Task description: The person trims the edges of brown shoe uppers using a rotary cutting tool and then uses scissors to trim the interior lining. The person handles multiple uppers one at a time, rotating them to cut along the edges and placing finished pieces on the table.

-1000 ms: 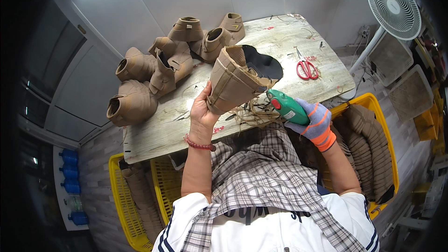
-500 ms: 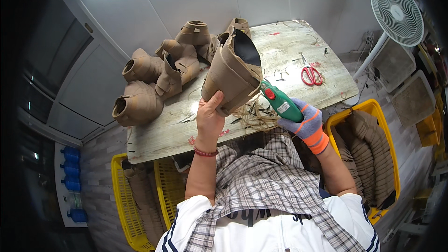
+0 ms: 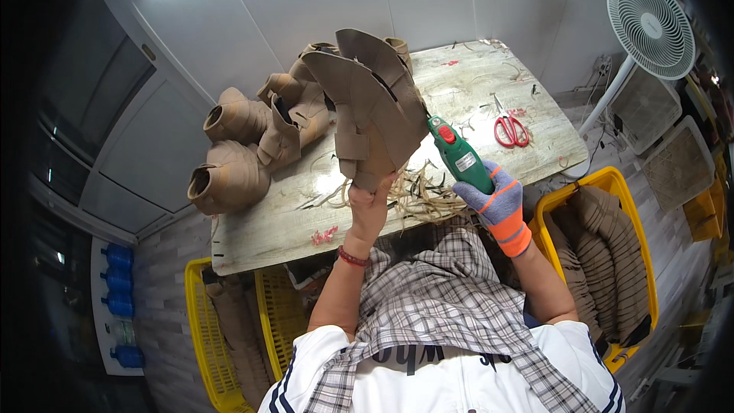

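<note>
My left hand, bare, grips a tan boot-shaped fabric piece by its lower end. The piece stands raised over the table with two flaps spread apart at the top, and some of my fingers are hidden behind it. In my right hand, gloved in grey and orange, is a green electric hand tool with a red button. Its narrow tip is at the right edge of the piece; whether it touches cannot be seen clearly. Under the tool, tan and black trimmed strips lie heaped near the table's front edge.
Several similar tan pieces are grouped on the table's left side. Red-handled scissors lie on the right of the table. Yellow baskets holding tan pieces flank me. A white fan stands beyond the right corner.
My left hand has turned the fabric piece, so its flaps now stand up and its dark inside is mostly hidden. The tool tip remains near its right edge.
</note>
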{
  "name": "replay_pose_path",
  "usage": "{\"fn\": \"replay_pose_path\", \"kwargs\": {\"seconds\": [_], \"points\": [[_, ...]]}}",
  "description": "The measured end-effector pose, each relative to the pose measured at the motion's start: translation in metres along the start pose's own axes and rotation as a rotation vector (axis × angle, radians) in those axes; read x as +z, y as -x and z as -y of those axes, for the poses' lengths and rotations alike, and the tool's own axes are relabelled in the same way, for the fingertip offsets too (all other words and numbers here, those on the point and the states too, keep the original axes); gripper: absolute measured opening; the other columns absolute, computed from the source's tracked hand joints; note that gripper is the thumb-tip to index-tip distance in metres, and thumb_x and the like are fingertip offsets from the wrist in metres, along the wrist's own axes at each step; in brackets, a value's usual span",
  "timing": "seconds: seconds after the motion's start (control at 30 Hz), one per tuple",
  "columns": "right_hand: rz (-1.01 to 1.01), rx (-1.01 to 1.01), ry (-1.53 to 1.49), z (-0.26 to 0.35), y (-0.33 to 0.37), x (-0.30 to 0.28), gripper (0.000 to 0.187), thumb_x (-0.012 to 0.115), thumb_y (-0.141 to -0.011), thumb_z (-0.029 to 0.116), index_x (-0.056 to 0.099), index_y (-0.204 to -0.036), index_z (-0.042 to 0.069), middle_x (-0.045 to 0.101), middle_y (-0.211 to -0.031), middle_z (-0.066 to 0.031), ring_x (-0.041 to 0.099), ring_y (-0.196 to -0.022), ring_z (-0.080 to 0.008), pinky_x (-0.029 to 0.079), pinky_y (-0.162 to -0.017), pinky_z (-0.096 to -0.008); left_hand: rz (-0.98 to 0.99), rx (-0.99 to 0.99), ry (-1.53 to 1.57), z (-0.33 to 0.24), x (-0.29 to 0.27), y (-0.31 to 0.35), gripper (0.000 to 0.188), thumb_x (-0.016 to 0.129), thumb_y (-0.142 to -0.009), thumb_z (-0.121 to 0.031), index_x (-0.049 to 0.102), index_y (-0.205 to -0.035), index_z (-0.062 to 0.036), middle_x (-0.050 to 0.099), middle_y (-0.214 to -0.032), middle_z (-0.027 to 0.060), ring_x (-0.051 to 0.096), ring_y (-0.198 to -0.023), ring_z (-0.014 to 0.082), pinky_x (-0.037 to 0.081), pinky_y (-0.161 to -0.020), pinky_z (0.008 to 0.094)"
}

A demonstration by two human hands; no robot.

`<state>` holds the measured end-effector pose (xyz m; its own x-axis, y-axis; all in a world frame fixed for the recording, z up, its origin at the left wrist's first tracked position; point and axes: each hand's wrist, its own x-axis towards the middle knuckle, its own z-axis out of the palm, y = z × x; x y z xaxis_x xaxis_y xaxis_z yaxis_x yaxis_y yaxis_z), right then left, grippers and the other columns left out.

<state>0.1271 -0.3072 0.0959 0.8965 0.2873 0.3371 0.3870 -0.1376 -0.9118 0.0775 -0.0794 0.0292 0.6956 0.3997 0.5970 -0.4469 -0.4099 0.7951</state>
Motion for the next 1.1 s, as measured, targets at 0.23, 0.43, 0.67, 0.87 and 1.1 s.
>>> {"fn": "replay_pose_path", "kwargs": {"seconds": [0.23, 0.43, 0.67, 0.87, 1.1], "points": [[0.024, 0.227, -0.187, 0.007, -0.005, -0.007, 0.040, 0.081, -0.078, 0.025, 0.066, -0.104, -0.001, 0.064, -0.072, -0.0007, 0.054, -0.059, -0.0039, 0.045, -0.054, -0.0211, 0.081, 0.227, -0.283, 0.002, 0.000, 0.006, 0.017, 0.070, -0.081, 0.000, 0.070, -0.098, -0.0027, 0.069, -0.096, 0.0141, 0.066, -0.085, 0.0317, 0.051, -0.073, 0.0385], [0.056, 0.301, -0.320, 0.016, -0.008, -0.012, 0.035, 0.079, -0.080, 0.025, 0.066, -0.100, -0.001, 0.063, -0.069, -0.0007, 0.053, -0.056, -0.0034, 0.043, -0.051, -0.0202, 0.166, 0.359, -0.328, 0.008, -0.012, 0.006, 0.018, 0.070, -0.083, -0.001, 0.069, -0.100, 0.0000, 0.070, -0.099, 0.0149, 0.067, -0.088, 0.0289, 0.052, -0.076, 0.0362], [0.016, 0.284, -0.366, 0.013, -0.027, -0.017, 0.032, 0.077, -0.082, 0.025, 0.065, -0.096, 0.000, 0.060, -0.066, -0.0002, 0.054, -0.053, -0.0058, 0.043, -0.049, -0.0205, 0.287, 0.260, -0.339, 0.010, -0.040, 0.010, 0.030, 0.068, -0.083, 0.003, 0.061, -0.112, 0.0052, 0.065, -0.110, 0.0156, 0.063, -0.100, 0.0283, 0.051, -0.084, 0.0347], [-0.109, 0.280, -0.359, -0.004, -0.024, -0.039, 0.026, 0.075, -0.084, 0.022, 0.062, -0.094, 0.001, 0.057, -0.067, -0.0003, 0.054, -0.055, -0.0073, 0.043, -0.050, -0.0215, 0.070, 0.369, -0.523, -0.019, -0.076, -0.094, 0.056, 0.071, -0.083, -0.004, 0.042, -0.129, 0.0109, 0.059, -0.117, 0.0237, 0.059, -0.104, 0.0335, 0.049, -0.089, 0.0381], [-0.075, 0.268, -0.349, -0.021, -0.014, -0.037, 0.027, 0.075, -0.084, 0.018, 0.062, -0.098, 0.000, 0.058, -0.067, -0.0002, 0.053, -0.054, -0.0063, 0.043, -0.050, -0.0217, 0.070, 0.340, -1.265, 0.023, -0.155, -0.287, 0.037, 0.065, -0.087, -0.029, 0.067, -0.096, 0.0065, 0.055, -0.120, 0.0262, 0.053, -0.110, 0.0390, 0.045, -0.094, 0.0435]]}}
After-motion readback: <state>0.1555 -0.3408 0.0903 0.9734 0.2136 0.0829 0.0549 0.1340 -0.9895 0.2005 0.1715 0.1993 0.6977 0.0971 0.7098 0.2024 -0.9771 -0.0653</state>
